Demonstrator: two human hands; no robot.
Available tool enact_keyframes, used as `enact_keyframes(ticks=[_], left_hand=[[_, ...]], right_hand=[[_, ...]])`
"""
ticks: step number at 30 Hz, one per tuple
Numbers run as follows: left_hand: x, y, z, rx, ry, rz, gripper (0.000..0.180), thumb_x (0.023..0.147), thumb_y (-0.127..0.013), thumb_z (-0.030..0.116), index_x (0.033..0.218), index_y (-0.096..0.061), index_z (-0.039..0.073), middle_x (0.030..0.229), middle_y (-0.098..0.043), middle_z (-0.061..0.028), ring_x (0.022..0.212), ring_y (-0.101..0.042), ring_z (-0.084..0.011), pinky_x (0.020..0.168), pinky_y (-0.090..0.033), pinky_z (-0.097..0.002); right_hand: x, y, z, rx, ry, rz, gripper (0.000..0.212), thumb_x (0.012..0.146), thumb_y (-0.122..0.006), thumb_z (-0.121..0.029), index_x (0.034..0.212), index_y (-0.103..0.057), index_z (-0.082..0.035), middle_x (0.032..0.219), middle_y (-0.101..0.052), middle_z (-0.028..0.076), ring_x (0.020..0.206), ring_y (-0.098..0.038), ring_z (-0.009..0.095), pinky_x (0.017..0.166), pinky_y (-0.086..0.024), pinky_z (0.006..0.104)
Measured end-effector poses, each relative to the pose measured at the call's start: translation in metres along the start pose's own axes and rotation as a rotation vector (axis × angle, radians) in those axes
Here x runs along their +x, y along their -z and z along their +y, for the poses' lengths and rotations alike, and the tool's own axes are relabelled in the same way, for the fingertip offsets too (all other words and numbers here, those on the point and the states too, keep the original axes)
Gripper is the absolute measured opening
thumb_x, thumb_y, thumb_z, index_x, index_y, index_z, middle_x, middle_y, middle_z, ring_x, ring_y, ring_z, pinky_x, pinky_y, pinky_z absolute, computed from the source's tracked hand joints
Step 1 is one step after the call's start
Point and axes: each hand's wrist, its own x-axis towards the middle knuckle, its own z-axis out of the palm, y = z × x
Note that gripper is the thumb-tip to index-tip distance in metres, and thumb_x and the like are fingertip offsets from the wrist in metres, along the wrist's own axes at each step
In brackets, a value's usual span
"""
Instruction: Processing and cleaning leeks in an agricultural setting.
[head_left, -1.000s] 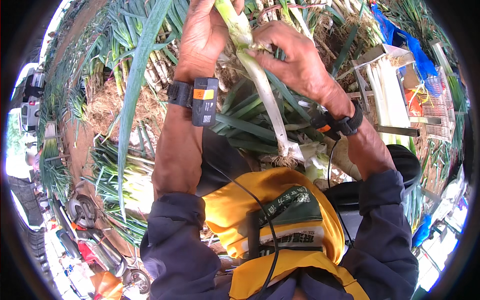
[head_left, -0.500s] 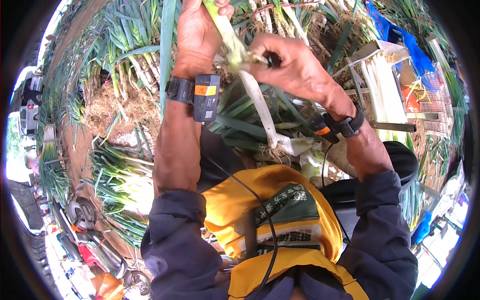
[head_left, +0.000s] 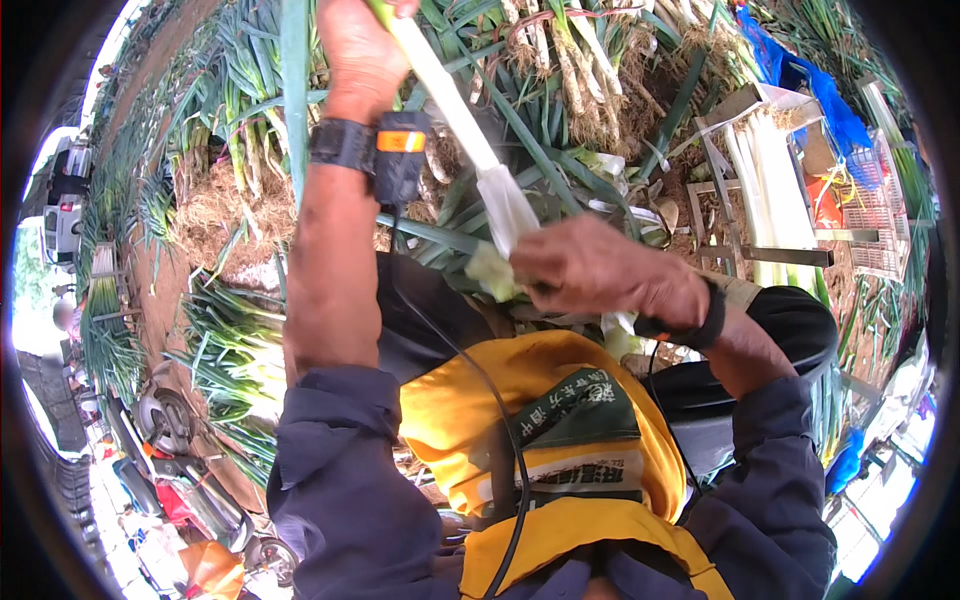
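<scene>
My left hand [head_left: 362, 45], at the top, is closed round the upper part of a large green onion [head_left: 440, 90]. Its pale stalk slants down and right toward my right hand [head_left: 600, 265]. The upper stalk looks smooth and whitish. Lower down, a loose sheath of pale outer skin [head_left: 507, 205] surrounds it. My right hand is blurred and closed on this skin near the root end, which the fingers mostly hide. A limp yellowish-green piece of peel [head_left: 490, 272] hangs beside the fingers.
Bundled green onions with hairy roots [head_left: 225, 205] lie at the left, more at the top. At the right, a metal frame [head_left: 720, 205] holds cleaned white stalks [head_left: 765, 190], near a blue plastic sheet [head_left: 800, 70] and a wire basket [head_left: 872, 215]. A yellow apron [head_left: 450, 400] covers my lap.
My right hand has moved down along the stalk, dragging the outer skin toward the root end and baring white stalk above. My left hand has shifted slightly up and left.
</scene>
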Motion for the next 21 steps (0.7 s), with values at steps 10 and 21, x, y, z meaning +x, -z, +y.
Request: enact_keyframes(ticks=[10, 21], left_hand=[[0.052, 0.116, 0.062, -0.143, -0.028, -0.219, 0.042, 0.108, -0.036, 0.045, 0.103, -0.045, 0.004, 0.091, -0.050, -0.0095, 0.076, -0.048, -0.0197, 0.065, -0.045, -0.0362], [0.045, 0.148, 0.067, -0.116, -0.037, 0.032, 0.056, 0.108, -0.027, 0.054, 0.097, -0.045, 0.002, 0.084, -0.044, -0.0086, 0.072, -0.044, -0.0188, 0.063, -0.042, -0.0337]], right_hand=[[-0.075, -0.087, 0.073, 0.078, -0.466, -0.308, 0.024, 0.079, -0.069, -0.020, 0.092, -0.060, -0.002, 0.089, -0.064, 0.021, 0.090, -0.062, 0.045, 0.075, -0.048, 0.0520], [-0.035, 0.007, 0.042, 0.206, -0.727, 0.087, 0.058, 0.085, -0.076, -0.050, 0.122, -0.065, -0.007, 0.107, -0.069, 0.018, 0.105, -0.068, 0.034, 0.085, -0.054, 0.0476]])
